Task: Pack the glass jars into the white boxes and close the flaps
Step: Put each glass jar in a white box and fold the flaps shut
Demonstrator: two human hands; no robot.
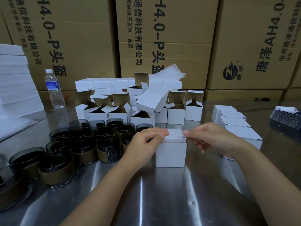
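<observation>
Between left grip (146, 141) and right grip (211, 138), on surface (162, 201): white box (171, 154), top flap down. Fingers of left grip straight, pressing lid's left edge; right grip relaxed, unclenched, fingertip touching lid's right corner. Left of left grip: glass jars (84, 144), clustered.

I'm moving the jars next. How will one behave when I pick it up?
Probably heavy for its size and breakable: the glass jars look thick-walled. Squat and wide, so unlikely to tip. The brown band may give grip.
</observation>
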